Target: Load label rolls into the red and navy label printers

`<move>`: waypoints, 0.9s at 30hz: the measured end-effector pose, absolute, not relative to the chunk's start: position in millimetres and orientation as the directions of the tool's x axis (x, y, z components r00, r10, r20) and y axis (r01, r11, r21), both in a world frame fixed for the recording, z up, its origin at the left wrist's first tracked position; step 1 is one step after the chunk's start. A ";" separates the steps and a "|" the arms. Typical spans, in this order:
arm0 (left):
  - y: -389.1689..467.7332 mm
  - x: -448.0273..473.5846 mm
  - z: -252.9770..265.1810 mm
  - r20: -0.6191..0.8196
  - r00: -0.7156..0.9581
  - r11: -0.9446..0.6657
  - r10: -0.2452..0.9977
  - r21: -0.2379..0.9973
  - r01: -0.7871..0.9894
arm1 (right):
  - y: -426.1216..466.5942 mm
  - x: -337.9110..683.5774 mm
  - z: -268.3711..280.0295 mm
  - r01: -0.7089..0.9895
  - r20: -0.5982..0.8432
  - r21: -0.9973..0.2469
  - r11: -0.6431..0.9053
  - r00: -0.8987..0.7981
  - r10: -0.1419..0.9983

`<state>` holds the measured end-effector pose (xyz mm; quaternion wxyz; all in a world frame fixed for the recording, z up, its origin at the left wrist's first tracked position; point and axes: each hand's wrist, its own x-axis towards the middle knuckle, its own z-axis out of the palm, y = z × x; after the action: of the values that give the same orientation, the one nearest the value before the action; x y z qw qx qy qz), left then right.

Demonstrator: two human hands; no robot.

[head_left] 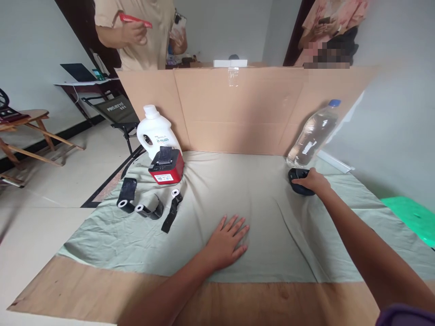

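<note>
Pale-walled room, cardboard screen (238,108) standing across back of worktop (102,290); sage-green wrinkled cloth (272,217) spread over the plywood.

R hand (312,181) out at far right, palm down on a small black rounded object (301,183) lying on the cloth, fingers curled over its top. Object half hidden; can't tell if truly gripped or just covered, nor what it is. Just behind it, nearly touching, a clear plastic water bottle w/ blue cap (312,136), near full, leaning back against the cardboard.

L hand (226,242) flat on cloth near front centre, fingers spread apart, holding nothing.

Far left group: white plastic jug (157,131); red-and-black small label printer (166,166) in front of it; three black-wrapped paper rolls w/ white cores (146,208) nearer me. All well apart from both hands.

Two other people behind the screen; one holds a red strip (136,20).

Risks, as I judge them:
- Bottle tilted, propped only by cardboard. Wrist brushing it as object lifts could send it rolling.
- Cloth loose and creased. Dragging the object instead of lifting could bunch the cloth and shift the bottle base.
- L palm weight may pull cloth if I lean.
</note>
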<state>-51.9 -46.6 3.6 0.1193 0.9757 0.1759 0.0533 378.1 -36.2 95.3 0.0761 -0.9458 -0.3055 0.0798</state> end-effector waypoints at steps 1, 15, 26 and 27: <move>-46.5 -52.0 2.9 0.067 0.932 -0.910 0.355 0.252 0.329 | -39.0 363.0 98.4 0.568 -0.087 -0.211 -0.796 0.800 0.594; -49.6 -56.1 -0.2 0.112 0.927 -0.906 0.357 0.282 0.315 | -15.7 124.0 96.4 0.750 0.032 -0.343 -0.566 0.612 0.791; -51.2 -57.1 1.6 0.142 0.920 -0.904 0.364 0.293 0.312 | -9.6 103.5 50.1 0.718 0.183 -0.449 -0.532 0.656 0.732; -51.3 -57.1 1.8 0.141 0.920 -0.902 0.365 0.297 0.313 | -10.4 104.7 48.7 0.721 0.197 -0.467 -0.513 0.650 0.734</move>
<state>-57.1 -51.3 1.8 0.1354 0.9704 0.1746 0.0971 104.7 -10.4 48.7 0.2622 -0.8696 -0.4182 0.0129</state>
